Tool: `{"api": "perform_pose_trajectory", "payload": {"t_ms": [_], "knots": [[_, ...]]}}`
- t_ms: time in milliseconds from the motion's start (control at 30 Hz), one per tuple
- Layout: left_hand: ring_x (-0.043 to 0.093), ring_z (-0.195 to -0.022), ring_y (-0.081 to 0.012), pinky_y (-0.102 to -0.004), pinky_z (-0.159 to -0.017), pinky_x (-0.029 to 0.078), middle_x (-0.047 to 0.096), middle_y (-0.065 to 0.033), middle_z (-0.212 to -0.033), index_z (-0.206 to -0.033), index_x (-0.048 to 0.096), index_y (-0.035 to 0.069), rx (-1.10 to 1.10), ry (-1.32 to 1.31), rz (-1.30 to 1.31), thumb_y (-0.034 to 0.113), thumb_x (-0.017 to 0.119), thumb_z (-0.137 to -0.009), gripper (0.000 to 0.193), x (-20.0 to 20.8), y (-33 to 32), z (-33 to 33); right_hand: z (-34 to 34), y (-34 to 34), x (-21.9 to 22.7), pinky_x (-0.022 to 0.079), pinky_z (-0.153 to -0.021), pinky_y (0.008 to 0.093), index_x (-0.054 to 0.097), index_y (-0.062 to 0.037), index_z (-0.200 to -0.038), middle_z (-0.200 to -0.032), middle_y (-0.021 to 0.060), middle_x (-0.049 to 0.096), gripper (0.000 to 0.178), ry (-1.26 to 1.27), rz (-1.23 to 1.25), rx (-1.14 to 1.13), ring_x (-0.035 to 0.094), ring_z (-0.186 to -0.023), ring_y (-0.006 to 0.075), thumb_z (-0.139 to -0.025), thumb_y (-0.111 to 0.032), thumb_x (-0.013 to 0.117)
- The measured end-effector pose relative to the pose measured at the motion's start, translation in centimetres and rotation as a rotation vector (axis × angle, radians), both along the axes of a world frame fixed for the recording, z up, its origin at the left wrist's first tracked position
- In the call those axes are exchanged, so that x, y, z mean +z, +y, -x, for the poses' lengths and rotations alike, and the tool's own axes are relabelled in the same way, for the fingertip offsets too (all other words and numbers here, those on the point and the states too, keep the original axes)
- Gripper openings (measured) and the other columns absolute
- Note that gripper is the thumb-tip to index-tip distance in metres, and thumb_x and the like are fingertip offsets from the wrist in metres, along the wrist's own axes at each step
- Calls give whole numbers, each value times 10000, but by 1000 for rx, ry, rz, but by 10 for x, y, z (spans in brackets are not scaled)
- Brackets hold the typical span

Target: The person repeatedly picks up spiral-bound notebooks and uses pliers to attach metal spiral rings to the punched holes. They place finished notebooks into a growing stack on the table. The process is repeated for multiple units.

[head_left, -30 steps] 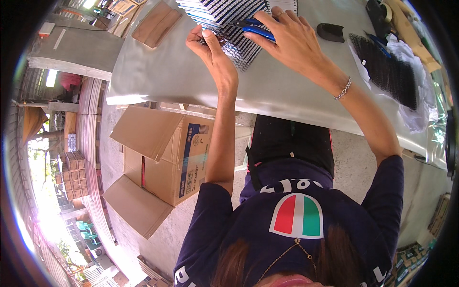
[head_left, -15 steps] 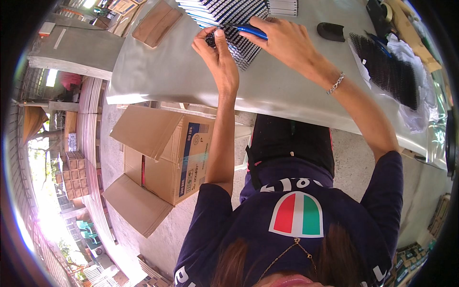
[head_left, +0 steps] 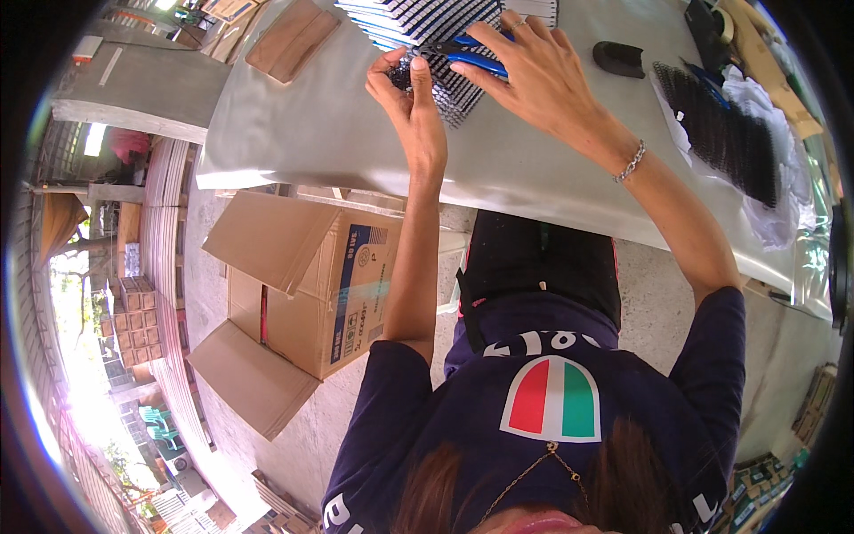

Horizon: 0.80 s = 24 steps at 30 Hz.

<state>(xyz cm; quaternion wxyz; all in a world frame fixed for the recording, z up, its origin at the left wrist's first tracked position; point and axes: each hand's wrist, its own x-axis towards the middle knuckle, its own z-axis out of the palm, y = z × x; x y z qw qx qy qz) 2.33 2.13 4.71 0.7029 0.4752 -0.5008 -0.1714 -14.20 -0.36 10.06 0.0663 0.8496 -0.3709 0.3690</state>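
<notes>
On the table, at the top of the view, lies a stack of notebooks (head_left: 384, 25) with rows of dark wire bindings along their edges. My right hand (head_left: 543, 84) is wrapped round blue-handled pliers (head_left: 479, 60), whose two handles stand apart. The dark jaws point left, reaching the binding beside my left fingertips. My left hand (head_left: 418, 120) is closed, thumb against fingers, on a dark wire coil (head_left: 400, 78) at the near left corner of the stack. Whether the jaws touch the wire is too small to tell.
A brown wooden block (head_left: 292, 40) lies left on the grey table (head_left: 294, 133). To the right sit a black curved piece (head_left: 618, 59) and a heap of black wire coils (head_left: 721, 133) on white plastic. An open cardboard box (head_left: 307, 276) stands below the table's edge.
Both hands have shifted slightly right with the pliers. The plier handles, together before, are now spread apart.
</notes>
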Motion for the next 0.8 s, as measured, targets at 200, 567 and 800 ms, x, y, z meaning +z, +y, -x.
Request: {"api": "perform_pose_trajectory", "payload": {"t_ms": [200,567,800], "knots": [[484,-1010,-133,-321,-877,440,472,-65,-1176,-1259,457,58,-5,-8,-19,315,540,-1042,347,-4,0,-3,-3,1,-1,442,-899,534,598,-39,-1228,-1168,264,569,489,43,-7,-24,567,-1066,415,-946,-437,617],[504,-1013,-145,-328,-868,450,502,-80,-1151,-1214,454,62,-23,63,-34,343,516,-1051,330,-2,2,-4,-5,-1,3,568,-709,493,662,-141,-1059,-789,137,712,409,49,-285,-63,723,-760,329,-934,-528,609],[496,-979,-117,-298,-859,441,508,-50,-1110,-1225,460,73,-66,218,25,290,565,-1031,310,-4,1,1,3,0,-9,444,-930,534,590,-43,-1234,-1243,285,559,495,35,-24,-26,562,-1115,425,-944,-443,621]]}}
